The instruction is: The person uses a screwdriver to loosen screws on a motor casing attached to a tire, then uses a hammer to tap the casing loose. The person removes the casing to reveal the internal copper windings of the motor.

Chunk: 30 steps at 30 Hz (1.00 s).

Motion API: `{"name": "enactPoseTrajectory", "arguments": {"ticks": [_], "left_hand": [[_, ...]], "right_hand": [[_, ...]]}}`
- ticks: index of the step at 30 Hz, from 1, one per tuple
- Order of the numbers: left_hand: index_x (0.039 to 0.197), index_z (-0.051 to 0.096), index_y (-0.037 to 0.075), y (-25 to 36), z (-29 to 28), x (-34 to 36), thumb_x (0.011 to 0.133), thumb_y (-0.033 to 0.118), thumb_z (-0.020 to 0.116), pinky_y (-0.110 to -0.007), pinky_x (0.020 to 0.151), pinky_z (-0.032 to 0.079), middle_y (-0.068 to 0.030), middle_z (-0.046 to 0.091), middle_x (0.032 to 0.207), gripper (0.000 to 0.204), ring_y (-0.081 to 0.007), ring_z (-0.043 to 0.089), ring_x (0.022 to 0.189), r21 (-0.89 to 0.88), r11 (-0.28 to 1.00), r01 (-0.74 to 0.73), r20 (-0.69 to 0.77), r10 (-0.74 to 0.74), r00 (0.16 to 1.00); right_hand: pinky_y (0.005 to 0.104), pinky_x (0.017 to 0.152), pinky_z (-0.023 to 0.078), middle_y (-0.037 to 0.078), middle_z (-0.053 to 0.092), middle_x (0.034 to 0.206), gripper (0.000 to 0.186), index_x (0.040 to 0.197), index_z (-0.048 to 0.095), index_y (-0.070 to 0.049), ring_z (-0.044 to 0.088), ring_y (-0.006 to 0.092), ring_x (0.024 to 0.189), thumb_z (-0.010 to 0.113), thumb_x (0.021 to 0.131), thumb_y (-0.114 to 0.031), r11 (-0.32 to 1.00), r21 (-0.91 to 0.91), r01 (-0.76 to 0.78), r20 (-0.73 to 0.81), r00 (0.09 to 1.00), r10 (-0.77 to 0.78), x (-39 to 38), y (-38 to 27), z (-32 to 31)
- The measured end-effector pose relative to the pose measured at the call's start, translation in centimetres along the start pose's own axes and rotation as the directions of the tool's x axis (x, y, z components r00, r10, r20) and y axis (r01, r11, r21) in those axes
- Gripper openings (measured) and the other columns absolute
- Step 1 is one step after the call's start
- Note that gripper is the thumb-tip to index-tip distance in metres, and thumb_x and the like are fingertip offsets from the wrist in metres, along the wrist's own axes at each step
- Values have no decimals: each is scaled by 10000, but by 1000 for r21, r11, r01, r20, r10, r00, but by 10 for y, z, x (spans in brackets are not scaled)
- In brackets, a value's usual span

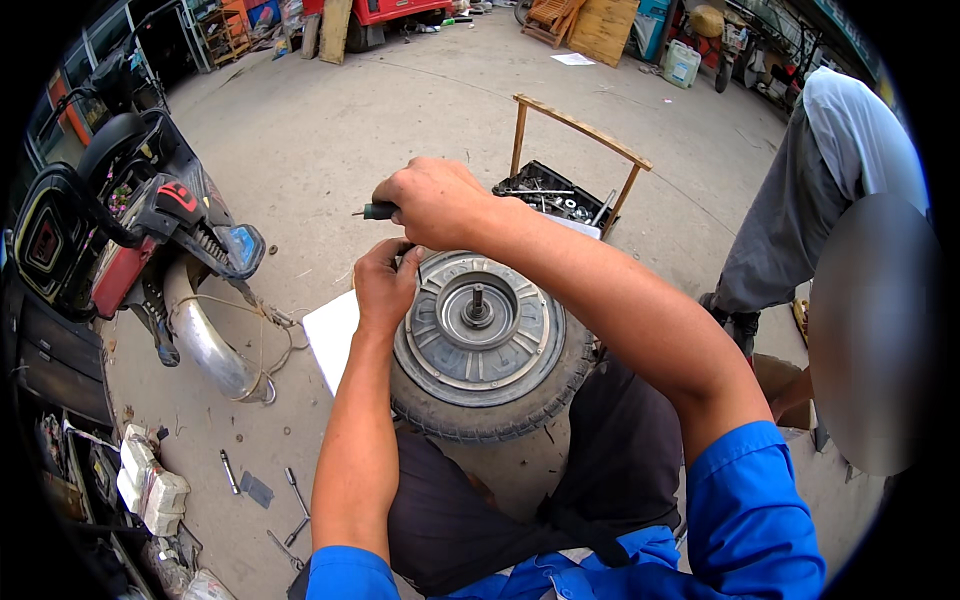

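Observation:
My right hand grips a green-handled tool, with its thin metal tip pointing left, above the wheel. Below it, my left hand has curled fingers at the upper-left rim of the wheel hub; what they hold is hard to make out. The hub has a central shaft and sits in a black tire lying flat before me. A white board shows left of the tire. Beyond the wheel is a black tray of sockets and tools.
A wooden frame stands beyond. A scooter with a bent metal tube is left. Wrenches lie lower left. Another person's grey-trousered leg is close on my right. A red vehicle is behind.

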<state>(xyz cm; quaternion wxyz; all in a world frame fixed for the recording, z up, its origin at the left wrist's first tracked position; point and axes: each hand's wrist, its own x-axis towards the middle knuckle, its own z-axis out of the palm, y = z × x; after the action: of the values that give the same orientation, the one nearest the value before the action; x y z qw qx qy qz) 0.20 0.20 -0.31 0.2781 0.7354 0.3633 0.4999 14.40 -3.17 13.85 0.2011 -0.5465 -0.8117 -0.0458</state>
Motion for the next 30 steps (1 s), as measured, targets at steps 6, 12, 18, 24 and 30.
{"name": "enactPoseTrajectory", "arguments": {"ticks": [6, 12, 18, 24, 30], "left_hand": [[910, 722, -32, 3, -3, 0, 836, 101, 758, -370, 560, 462, -172, 677, 738, 156, -240, 595, 553, 23, 1000, 13, 7, -13, 1000], [940, 711, -62, -3, 0, 0, 883, 44, 725, -269, 503, 360, -25, 641, 676, 121, -50, 440, 557, -2, 999, -43, 11, 43, 999], [931, 710, -59, -2, 0, 1, 885, 52, 729, -269, 504, 360, -20, 637, 677, 121, -51, 440, 559, -8, 997, -79, -7, 79, 997], [934, 711, -59, -1, -1, 0, 887, 49, 727, -263, 512, 365, -26, 653, 702, 118, -48, 451, 569, 1, 999, -38, 9, 38, 999], [947, 714, -56, -6, 0, 1, 888, 40, 720, -265, 514, 366, -7, 647, 704, 113, -46, 448, 569, -36, 998, -42, 4, 42, 999]], "right_hand": [[493, 695, 533, 170, 702, 795, 153, 922, 738, -57, 684, 375, 822, 666, 788, -74, 1000, 17, -21, 25, 999, 20, 1, -3, 0], [472, 683, 554, 163, 701, 764, 163, 870, 748, -78, 697, 366, 808, 685, 723, -43, 1000, 20, -9, -28, 1000, 9, 1, -1, 3], [480, 700, 551, 162, 710, 790, 170, 909, 752, -77, 695, 368, 822, 685, 754, -61, 1000, 4, 8, -29, 1000, -8, 1, 1, 5], [462, 684, 564, 150, 704, 760, 138, 818, 736, -68, 702, 358, 813, 711, 687, -34, 999, 7, 40, -80, 996, -40, 3, 2, 9], [463, 700, 568, 148, 713, 793, 154, 834, 733, -50, 694, 361, 840, 717, 682, -37, 994, 9, 107, -84, 991, -106, 3, 4, 9]]}}
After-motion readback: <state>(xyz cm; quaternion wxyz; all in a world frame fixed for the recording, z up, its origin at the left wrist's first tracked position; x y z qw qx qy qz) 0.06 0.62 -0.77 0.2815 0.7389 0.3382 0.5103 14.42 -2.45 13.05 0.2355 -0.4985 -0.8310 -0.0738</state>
